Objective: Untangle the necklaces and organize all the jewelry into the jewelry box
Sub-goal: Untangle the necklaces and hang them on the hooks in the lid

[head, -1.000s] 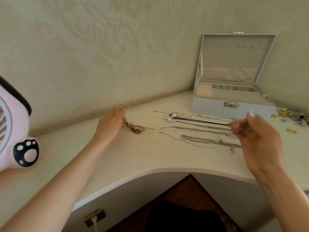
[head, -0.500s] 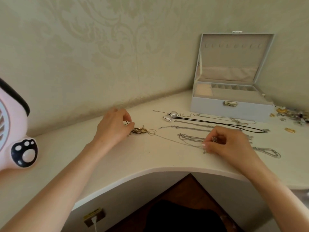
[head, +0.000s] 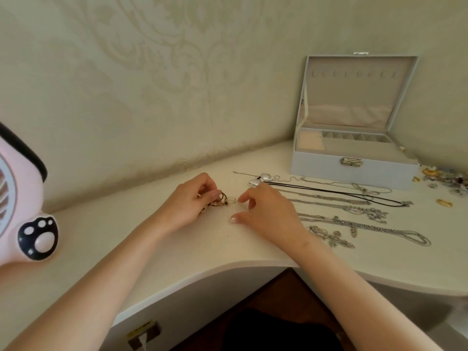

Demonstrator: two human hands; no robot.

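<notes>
Step in hand: judging by the hands, working the last knot loose; nothing can be seen in the box so far, so the task looks about midway.
Gold-toned tangle (head: 219,200): lies on the desk (head: 202,249) at the centre of the frame, well left of the box. It is a compact clump with no clear long axis, and a pale loop sticks out of it to the right.
Left hand (head: 192,202): its fingers curl round the clump's left side and pin it to the desk, probably so that a pull from the other side meets resistance.
Right hand (head: 269,211): thumb and forefinger are parted just right of the loop and grip nothing I can make out; likely poised to pick a strand.
Silver chains (head: 354,222): laid out straight, side by side at centre right, long axes running left to right and dipping a little toward the right edge, presumably kept apart to stop them knotting.
Black cord necklace (head: 329,191): parallel above them, with its bow pendant (head: 260,179) at the left end.
Jewelry box (head: 354,171): upper right, lid upright against the wall, compartments open and facing the person.
Small pieces (head: 445,178): heaped at the right edge beside the box, with a gold ring (head: 444,203) just below.
Pink fan (head: 22,211): at the left edge, well apart.
</notes>
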